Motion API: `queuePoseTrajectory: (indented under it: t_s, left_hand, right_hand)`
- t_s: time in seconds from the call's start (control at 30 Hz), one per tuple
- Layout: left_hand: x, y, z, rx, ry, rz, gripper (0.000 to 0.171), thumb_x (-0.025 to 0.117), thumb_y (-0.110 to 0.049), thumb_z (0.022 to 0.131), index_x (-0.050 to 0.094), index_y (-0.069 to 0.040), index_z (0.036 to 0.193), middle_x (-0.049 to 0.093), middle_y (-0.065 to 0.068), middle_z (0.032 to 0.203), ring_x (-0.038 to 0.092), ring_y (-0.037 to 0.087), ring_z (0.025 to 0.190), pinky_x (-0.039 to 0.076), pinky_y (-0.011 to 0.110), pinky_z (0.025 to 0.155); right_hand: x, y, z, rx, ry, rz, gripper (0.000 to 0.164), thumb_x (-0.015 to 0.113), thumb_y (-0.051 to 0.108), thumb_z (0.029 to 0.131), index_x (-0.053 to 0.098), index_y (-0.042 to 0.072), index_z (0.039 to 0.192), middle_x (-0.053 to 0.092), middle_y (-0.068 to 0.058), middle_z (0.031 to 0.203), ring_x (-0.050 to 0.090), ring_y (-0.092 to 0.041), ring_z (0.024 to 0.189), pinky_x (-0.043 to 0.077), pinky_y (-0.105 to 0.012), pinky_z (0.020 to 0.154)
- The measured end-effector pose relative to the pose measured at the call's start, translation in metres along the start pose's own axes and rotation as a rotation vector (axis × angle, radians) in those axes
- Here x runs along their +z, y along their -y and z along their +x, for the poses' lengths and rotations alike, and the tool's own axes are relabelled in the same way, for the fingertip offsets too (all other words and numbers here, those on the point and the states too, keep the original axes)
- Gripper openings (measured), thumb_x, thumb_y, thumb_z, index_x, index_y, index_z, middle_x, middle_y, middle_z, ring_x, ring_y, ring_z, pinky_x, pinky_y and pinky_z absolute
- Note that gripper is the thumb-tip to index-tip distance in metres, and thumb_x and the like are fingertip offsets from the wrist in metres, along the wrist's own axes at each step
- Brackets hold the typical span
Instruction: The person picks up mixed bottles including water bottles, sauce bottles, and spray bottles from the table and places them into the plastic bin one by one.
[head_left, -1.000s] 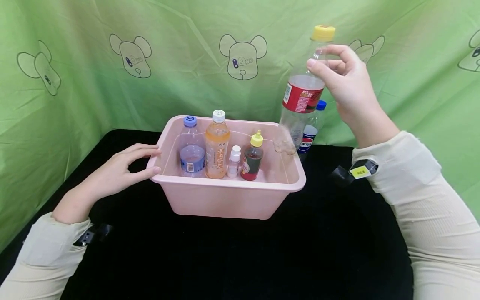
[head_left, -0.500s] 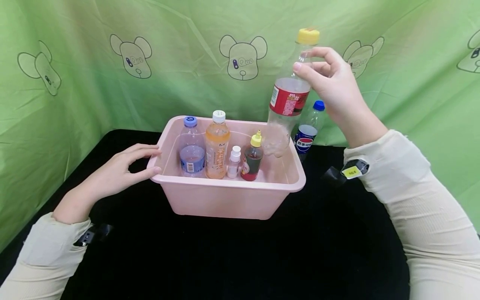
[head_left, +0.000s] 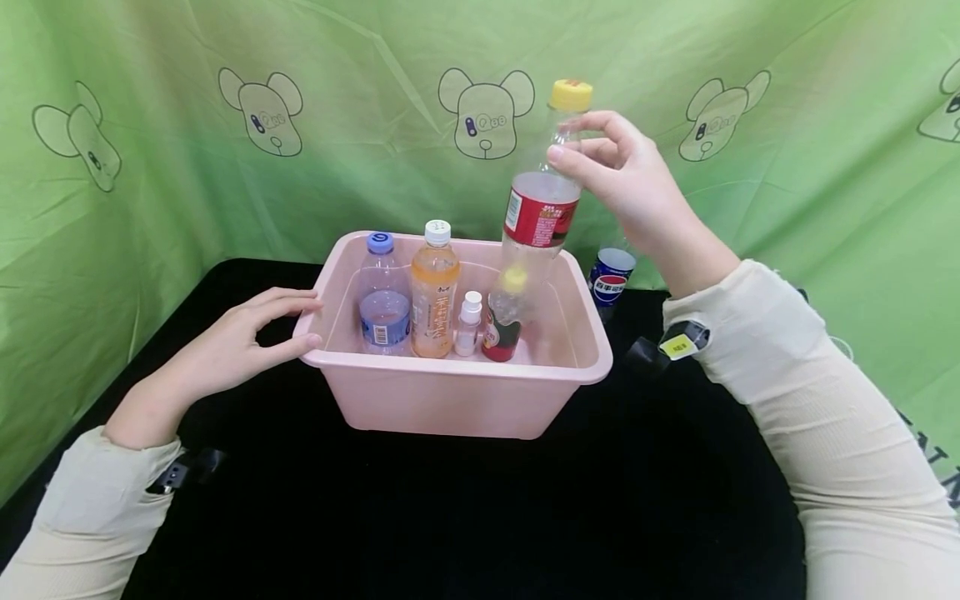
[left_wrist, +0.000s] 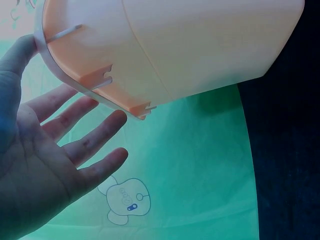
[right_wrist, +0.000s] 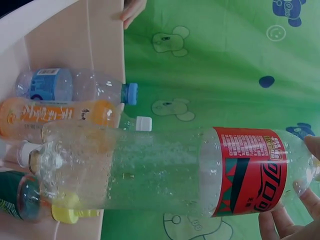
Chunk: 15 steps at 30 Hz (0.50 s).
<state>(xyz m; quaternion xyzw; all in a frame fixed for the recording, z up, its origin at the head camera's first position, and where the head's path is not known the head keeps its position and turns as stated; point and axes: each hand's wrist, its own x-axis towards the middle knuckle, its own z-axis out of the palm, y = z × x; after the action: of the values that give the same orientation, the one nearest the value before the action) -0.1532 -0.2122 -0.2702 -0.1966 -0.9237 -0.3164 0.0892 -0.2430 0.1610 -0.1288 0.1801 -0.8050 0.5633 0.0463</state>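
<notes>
My right hand [head_left: 637,183] pinches a clear plastic soda bottle [head_left: 542,208] by its neck, just under the yellow cap. The bottle has a red label and looks drained, with only droplets inside. It hangs over the right half of a pink bin [head_left: 450,404], its base in front of a yellow-capped sauce bottle [head_left: 501,335] in the head view. My left hand [head_left: 217,342] rests at the bin's left rim, thumb and fingertips touching it. In the left wrist view, the fingers [left_wrist: 95,140] of that hand are spread and mostly straight beside the rim.
Inside the bin stand a blue-capped water bottle [head_left: 385,312], an orange drink bottle [head_left: 433,300] and a small white-capped bottle [head_left: 467,329]. A Pepsi bottle [head_left: 611,279] stands right of the bin on the black cloth [head_left: 480,517]. Green curtain [head_left: 375,183] hangs behind.
My right hand has carried the red-labelled soda bottle left and down, from over the bin's right edge to above the sauce bottle. The left hand and the bin have stayed put.
</notes>
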Motion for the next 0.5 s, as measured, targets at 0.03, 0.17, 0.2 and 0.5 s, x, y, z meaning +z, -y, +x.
queuePoseTrajectory:
  t_s: [0.03, 0.17, 0.2, 0.5]
  left_hand:
    - [0.0, 0.0, 0.0, 0.0, -0.001, 0.0, 0.045, 0.064, -0.031, 0.088, 0.056, -0.013, 0.128, 0.052, 0.008, 0.132, 0.043, 0.028, 0.127, 0.036, 0.052, 0.099]
    - [0.0, 0.001, 0.0, 0.0, 0.001, -0.001, 0.045, 0.064, -0.031, 0.088, 0.056, -0.013, 0.129, 0.052, 0.008, 0.132, 0.043, 0.028, 0.127, 0.035, 0.051, 0.099]
    - [0.0, 0.001, 0.0, 0.0, 0.002, -0.002, 0.045, 0.064, -0.031, 0.088, 0.056, -0.013, 0.129, 0.052, 0.008, 0.132, 0.043, 0.028, 0.127, 0.035, 0.051, 0.099]
    - [0.0, 0.0, 0.0, -0.008, 0.011, -0.005, 0.046, 0.063, -0.032, 0.088, 0.055, -0.013, 0.129, 0.052, 0.008, 0.132, 0.042, 0.028, 0.128, 0.035, 0.052, 0.1]
  right_hand:
    - [0.002, -0.001, 0.0, -0.009, 0.011, -0.01, 0.036, 0.065, 0.029, 0.087, 0.053, 0.022, 0.12, 0.061, 0.004, 0.108, 0.052, -0.014, 0.11, 0.028, -0.045, 0.11]
    - [0.008, -0.004, 0.002, -0.021, 0.049, -0.025, 0.038, 0.065, 0.03, 0.087, 0.052, 0.022, 0.121, 0.062, 0.004, 0.109, 0.051, -0.016, 0.115, 0.027, -0.048, 0.111]
    - [0.01, -0.005, 0.002, -0.021, 0.059, -0.027, 0.039, 0.065, 0.03, 0.087, 0.052, 0.021, 0.122, 0.062, 0.004, 0.109, 0.051, -0.016, 0.115, 0.026, -0.048, 0.111]
    - [0.02, -0.007, 0.009, -0.018, 0.16, -0.07, 0.041, 0.066, 0.03, 0.086, 0.051, 0.023, 0.124, 0.059, -0.005, 0.125, 0.05, -0.016, 0.122, 0.026, -0.045, 0.113]
